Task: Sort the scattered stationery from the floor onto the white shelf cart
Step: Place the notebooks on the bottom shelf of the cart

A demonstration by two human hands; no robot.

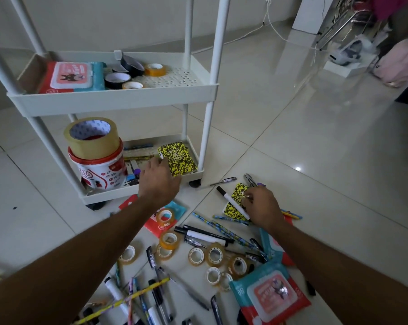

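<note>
Pale floor tiles carry the scattered pens and tape rolls near the cart (118, 99). Left hand (159, 181) grips a yellow notebook (178, 160) on the bottom shelf; right hand (261, 206) pinches a second notebook (233, 207) under a marker (232, 202), which may roll off when lifted

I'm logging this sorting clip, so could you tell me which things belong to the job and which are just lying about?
Job: white shelf cart, yellow notebooks, tape rolls, pens, wipes packs.
Lying about: white cable, pink bag.
</note>
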